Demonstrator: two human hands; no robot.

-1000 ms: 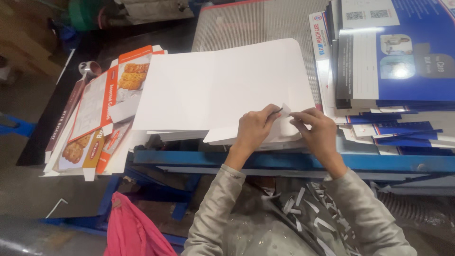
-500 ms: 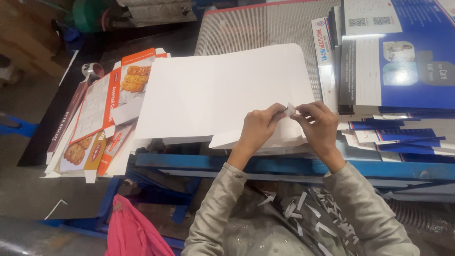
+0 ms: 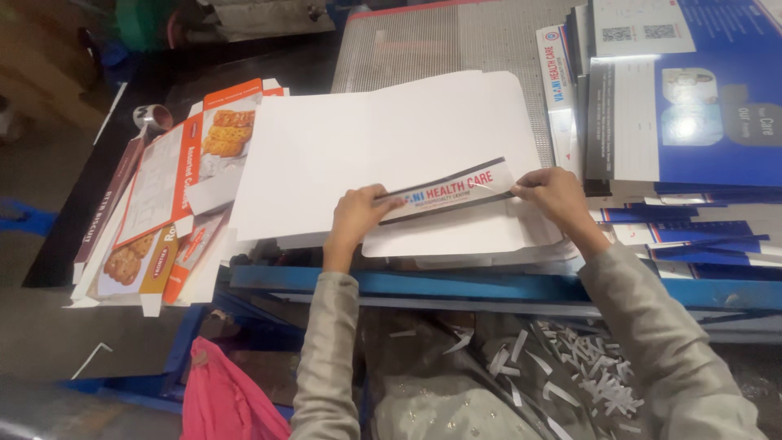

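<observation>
While the far left of the tabletop (image 3: 456,287) lies in shadow, a roll of tape (image 3: 152,117) shows there, with a fanned heap of orange printed carton blanks (image 3: 175,191) just near of it, flat and overlapping, spilling toward the left edge. Right of those sits a stack of large white sheets (image 3: 383,147), blank side up. On the near part of that stack lies one white die-cut sheet, and its long flap (image 3: 452,190) is lifted, printed face showing, its long axis running left to right and rising slightly toward the far right.

Both hands are on that flap. The left hand (image 3: 356,213) pinches its left end, fingers curled tight around the edge; the right hand (image 3: 552,191) pinches the right end between thumb and fingertips. Neither hand is spread; each is closed narrowly on the flap, one at either end, so the strip spans the gap between them, and both sit about equally near it. Whether the flap is creased along its base I can't quite tell from here.

Further right, blue printed sheets (image 3: 692,122) are piled high, touching the white stack's right side. Near the person's lap, white paper trimmings (image 3: 578,367) lie scattered, and a pink cloth (image 3: 224,399) hangs at near left.
</observation>
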